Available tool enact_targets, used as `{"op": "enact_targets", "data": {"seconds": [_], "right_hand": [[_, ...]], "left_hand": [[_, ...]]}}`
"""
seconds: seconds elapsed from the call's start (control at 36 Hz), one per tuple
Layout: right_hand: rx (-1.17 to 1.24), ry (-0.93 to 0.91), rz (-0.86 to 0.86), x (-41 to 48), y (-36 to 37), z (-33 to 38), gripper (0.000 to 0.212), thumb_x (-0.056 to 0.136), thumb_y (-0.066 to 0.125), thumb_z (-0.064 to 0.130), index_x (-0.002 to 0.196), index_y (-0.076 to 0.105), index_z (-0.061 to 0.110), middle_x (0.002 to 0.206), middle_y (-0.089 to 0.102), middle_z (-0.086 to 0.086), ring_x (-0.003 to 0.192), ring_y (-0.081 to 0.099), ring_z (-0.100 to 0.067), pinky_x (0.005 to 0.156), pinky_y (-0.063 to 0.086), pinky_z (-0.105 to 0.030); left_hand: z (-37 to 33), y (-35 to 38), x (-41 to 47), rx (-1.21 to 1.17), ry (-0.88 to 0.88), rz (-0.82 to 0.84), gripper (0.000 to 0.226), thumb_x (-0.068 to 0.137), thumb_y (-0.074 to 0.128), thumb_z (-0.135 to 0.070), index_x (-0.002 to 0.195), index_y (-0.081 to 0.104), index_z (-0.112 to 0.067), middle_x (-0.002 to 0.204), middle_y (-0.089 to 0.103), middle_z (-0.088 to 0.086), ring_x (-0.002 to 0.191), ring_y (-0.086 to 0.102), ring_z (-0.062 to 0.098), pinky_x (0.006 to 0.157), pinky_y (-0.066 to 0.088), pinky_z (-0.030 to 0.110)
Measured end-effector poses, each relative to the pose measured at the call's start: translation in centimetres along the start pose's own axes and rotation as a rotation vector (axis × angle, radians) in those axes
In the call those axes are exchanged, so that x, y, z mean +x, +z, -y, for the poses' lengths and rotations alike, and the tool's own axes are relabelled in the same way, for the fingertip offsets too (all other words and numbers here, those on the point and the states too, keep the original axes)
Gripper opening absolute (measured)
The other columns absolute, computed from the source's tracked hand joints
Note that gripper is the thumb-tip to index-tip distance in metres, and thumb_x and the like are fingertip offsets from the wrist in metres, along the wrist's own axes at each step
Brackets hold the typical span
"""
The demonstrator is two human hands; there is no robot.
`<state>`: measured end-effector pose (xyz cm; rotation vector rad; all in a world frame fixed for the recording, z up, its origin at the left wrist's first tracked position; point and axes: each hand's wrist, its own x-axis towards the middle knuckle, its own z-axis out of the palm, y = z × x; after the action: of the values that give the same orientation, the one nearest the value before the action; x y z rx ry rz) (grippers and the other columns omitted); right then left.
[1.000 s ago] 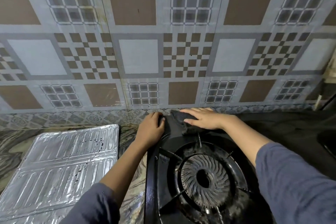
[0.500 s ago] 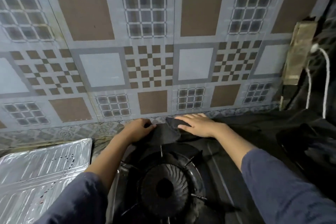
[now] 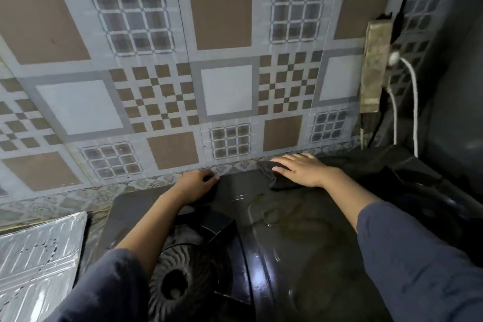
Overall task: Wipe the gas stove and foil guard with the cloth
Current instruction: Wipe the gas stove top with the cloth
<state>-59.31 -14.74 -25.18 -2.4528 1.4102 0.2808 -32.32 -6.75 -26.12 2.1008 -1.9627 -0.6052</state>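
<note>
Dim, soft frame; edges bowed, perhaps motion-blurred.

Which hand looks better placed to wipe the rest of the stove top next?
Probably the right hand: it presses the cloth flat on the gas stove. The left hand only rests at the stove's back edge, without cloth.

The middle of the stove [image 3: 300,230] top is bare between the left hand [image 3: 196,184] and right hand [image 3: 300,170]. Behind the stove the tiled wall [image 3: 224,86] blocks passage. Cords [image 3: 413,102] hang at its back right, and the foil guard [image 3: 36,256] lies to its left.
</note>
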Motion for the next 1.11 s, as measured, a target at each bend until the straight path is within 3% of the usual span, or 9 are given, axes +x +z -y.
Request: {"op": "enact_targets", "data": {"seconds": [0.08,0.31,0.5,0.69,0.89,1.0,1.11], "right_hand": [[-0.005,0.065,-0.009,-0.6,-0.3,-2.1,0.056,0.096,0.011,0.056,0.147,0.016,0.035,0.158,0.013,0.008,0.145,0.011,-0.016,0.116,0.003,-0.04],[0.023,0.226,-0.042,-0.9,-0.7,-6.1,0.057,0.096,0.008,0.054,0.147,0.018,0.029,0.157,0.015,0.005,0.145,0.013,-0.018,0.117,0.005,-0.041],[0.067,0.401,-0.126,-0.4,-0.3,-7.9,0.06,0.097,0.01,0.054,0.147,0.023,0.024,0.156,0.02,-0.001,0.144,0.016,-0.024,0.118,0.006,-0.045],[0.14,0.578,-0.227,-0.6,0.1,-8.5,0.06,0.098,0.011,0.049,0.145,0.028,0.016,0.155,0.022,-0.009,0.143,0.018,-0.028,0.116,0.011,-0.048],[0.179,0.771,-0.249,-0.6,0.5,-6.9,0.058,0.1,0.011,0.042,0.149,0.014,0.011,0.157,0.005,-0.015,0.145,0.002,-0.03,0.117,-0.003,-0.048],[0.208,0.803,-0.191,-0.6,0.1,-6.0,0.067,0.098,0.013,0.049,0.149,0.002,0.007,0.156,-0.009,-0.02,0.145,-0.008,-0.033,0.116,-0.008,-0.048],[0.121,0.802,-0.157,-0.7,-0.1,-5.5,0.075,0.096,0.012,0.056,0.148,-0.001,0.004,0.156,-0.011,-0.02,0.144,-0.012,-0.035,0.114,-0.013,-0.051]], "left_hand": [[-1.0,0.2,0.5,-0.012,-0.002,0.014,0.032,0.097,0.041,-0.034,0.105,0.061,-0.01,0.112,0.064,0.015,0.102,0.058,0.03,0.084,0.043,0.036],[-3.8,1.3,1.2,-0.034,0.003,-0.002,0.032,0.097,0.043,-0.032,0.112,0.06,-0.01,0.114,0.063,0.012,0.104,0.057,0.028,0.077,0.036,0.028],[-4.9,2.2,1.8,-0.059,0.019,-0.027,0.029,0.096,0.043,-0.028,0.118,0.058,-0.016,0.122,0.062,0.009,0.113,0.055,0.028,0.094,0.041,0.036],[-4.6,2.6,1.6,-0.09,0.049,-0.05,0.027,0.096,0.044,-0.026,0.117,0.06,-0.017,0.122,0.062,0.007,0.112,0.055,0.027,0.095,0.042,0.038],[-4.1,2.7,1.3,-0.029,0.05,-0.07,0.033,0.096,0.042,-0.035,0.124,0.055,-0.025,0.132,0.057,0.001,0.12,0.052,0.026,0.104,0.037,0.046],[-4.0,2.9,1.4,-0.016,0.041,-0.067,0.035,0.096,0.041,-0.036,0.128,0.052,-0.027,0.133,0.056,0.002,0.122,0.05,0.025,0.105,0.036,0.045],[-3.8,3.1,1.6,-0.017,0.04,-0.07,0.035,0.096,0.042,-0.036,0.129,0.052,-0.027,0.133,0.057,0.002,0.122,0.051,0.025,0.104,0.036,0.044]]}}
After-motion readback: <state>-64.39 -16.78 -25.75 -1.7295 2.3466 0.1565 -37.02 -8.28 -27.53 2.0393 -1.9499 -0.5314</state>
